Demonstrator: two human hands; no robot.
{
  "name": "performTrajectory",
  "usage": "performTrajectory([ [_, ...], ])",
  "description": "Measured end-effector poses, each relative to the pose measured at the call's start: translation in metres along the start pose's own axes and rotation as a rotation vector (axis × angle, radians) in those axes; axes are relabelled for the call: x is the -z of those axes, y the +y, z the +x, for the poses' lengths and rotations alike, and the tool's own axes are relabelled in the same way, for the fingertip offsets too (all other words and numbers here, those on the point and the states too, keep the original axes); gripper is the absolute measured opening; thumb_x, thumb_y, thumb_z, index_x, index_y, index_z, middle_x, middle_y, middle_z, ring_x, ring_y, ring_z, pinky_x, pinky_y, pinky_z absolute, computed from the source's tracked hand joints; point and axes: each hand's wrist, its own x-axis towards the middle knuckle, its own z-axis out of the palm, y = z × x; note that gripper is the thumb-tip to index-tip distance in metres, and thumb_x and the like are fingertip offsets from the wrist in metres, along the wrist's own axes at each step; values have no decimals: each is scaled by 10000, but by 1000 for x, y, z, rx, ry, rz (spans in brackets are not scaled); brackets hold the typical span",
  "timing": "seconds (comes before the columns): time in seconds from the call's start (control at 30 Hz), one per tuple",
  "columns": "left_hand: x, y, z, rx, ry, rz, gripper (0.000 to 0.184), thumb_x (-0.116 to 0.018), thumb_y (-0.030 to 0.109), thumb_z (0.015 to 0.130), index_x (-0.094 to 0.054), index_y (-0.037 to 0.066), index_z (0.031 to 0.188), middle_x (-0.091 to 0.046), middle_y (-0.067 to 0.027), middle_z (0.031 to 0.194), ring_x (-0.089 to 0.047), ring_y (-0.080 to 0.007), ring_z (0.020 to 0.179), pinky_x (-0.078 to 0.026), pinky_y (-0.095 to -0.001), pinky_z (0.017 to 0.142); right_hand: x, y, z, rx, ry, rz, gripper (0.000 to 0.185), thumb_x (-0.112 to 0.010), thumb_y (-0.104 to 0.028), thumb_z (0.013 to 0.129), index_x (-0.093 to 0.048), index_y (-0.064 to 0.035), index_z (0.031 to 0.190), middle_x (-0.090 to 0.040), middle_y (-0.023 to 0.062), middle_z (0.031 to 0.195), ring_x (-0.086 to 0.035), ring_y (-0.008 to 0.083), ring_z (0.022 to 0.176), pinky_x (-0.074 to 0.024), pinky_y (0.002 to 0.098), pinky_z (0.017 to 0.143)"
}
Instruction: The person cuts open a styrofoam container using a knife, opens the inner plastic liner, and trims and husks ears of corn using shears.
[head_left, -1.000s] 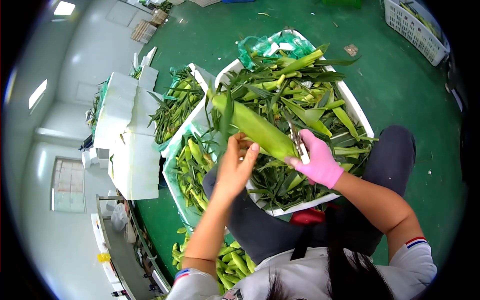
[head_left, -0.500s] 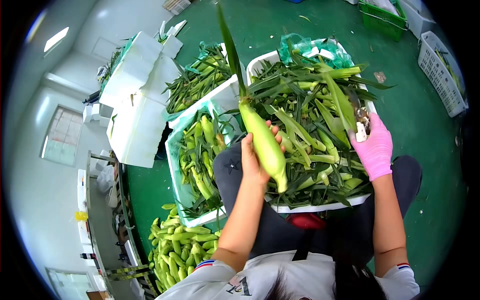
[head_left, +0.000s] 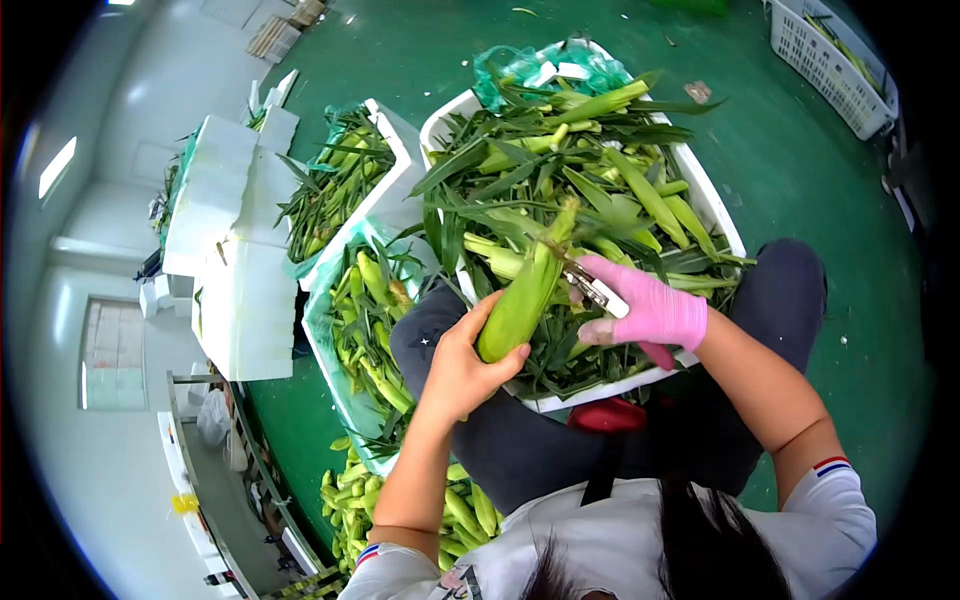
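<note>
My left hand (head_left: 465,365) is bare and wrapped around the lower end of a green ear of corn (head_left: 520,310), which tilts up and to the right over my lap. My right hand (head_left: 655,310), in a pink glove, grips pruning shears (head_left: 600,292) by their white handles. The metal jaws touch or nearly touch the ear's upper right side; whether they are cutting, I cannot tell. Under both hands stands a white foam box (head_left: 715,200) heaped with husks and leaves (head_left: 600,200).
Left of my knee, a lined foam box (head_left: 335,370) holds corn. Another box of leaves (head_left: 345,165) stands behind it. A pile of corn ears (head_left: 465,515) lies on the floor at lower left. White foam panels (head_left: 240,300) stand further left, and a white basket (head_left: 830,70) at far right.
My right hand has swung left with the shears, from the box's right side to the ear. The ear has turned to lean right, and its long upright leaf no longer shows. The view has shifted.
</note>
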Motion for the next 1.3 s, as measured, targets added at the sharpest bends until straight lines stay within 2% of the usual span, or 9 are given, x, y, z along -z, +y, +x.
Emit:
performTrajectory([
  [0.03,6,4,1,65,-72,-55,647,-772,158,757,-538,-47,1325,-657,-90,1120,-597,-145,1034,-458,-280,939,-2,30,5,183,103,-158,648,-814,-260,765,-511,24,1263,-631,121,1022,-623,192,941,-518,317,824],
  [0.27,41,-26,13,99,-372,-469,642,-773,199,772,-548,-41,1323,-660,-63,1096,-586,-115,1001,-459,-271,906,-8,-21,-8,-183,-17,251,231,-749,-155,804,-625,-14,938,-628,28,724,-602,103,590,-490,239,549],
  [0.3,39,-29,13,85,-344,-486,678,-816,358,711,-590,-46,1207,-680,-98,1033,-674,-175,893,-532,-307,827,-12,-27,-10,-199,-16,342,184,-741,-139,802,-631,-25,895,-619,23,712,-584,96,553,-469,236,504],
  [0.47,9,-43,10,107,-561,-1064,712,-803,359,752,-526,-42,1271,-671,-167,1042,-693,-234,840,-578,-341,769,-24,-31,-18,-173,-56,462,216,-721,-137,810,-615,-20,958,-606,34,734,-587,103,599,-481,238,552],
  [0.63,0,-36,10,104,-259,-707,743,-804,367,722,-527,-44,1276,-657,-172,1050,-683,-253,856,-565,-368,770,-11,-9,-13,-85,-136,321,542,-694,-92,780,-488,-42,1279,-588,56,1029,-557,83,805,-486,238,709],
  [0.77,-2,-34,11,-54,-136,-300,682,-785,374,740,-552,-35,1234,-659,-152,1057,-683,-249,853,-563,-373,777,-13,-21,-16,-119,-89,233,329,-741,-157,815,-581,-14,1065,-617,43,843,-590,102,686,-495,254,605],
  [0.9,-1,-33,7,182,-324,-800,739,-766,425,733,-531,-44,1253,-635,-147,1017,-667,-259,776,-558,-363,705,-14,-17,-15,-165,29,419,183,-720,-144,824,-626,-5,898,-636,43,770,-570,88,589,-483,241,561],
  [1.07,-19,-28,5,228,-445,-1269,886,-714,575,689,-478,-31,1291,-514,-131,917,-569,-247,551,-510,-333,483,-32,-10,-17,-80,123,613,178,-678,-142,854,-642,11,939,-623,35,736,-589,103,595,-476,244,542],
  [1.3,-36,-40,-41,192,-533,-897,791,-753,495,757,-529,-92,1238,-664,-186,946,-699,-285,751,-588,-386,681,26,14,12,-146,435,860,224,-616,-257,917,-609,-34,920,-577,6,662,-583,116,599,-478,254,563],
])
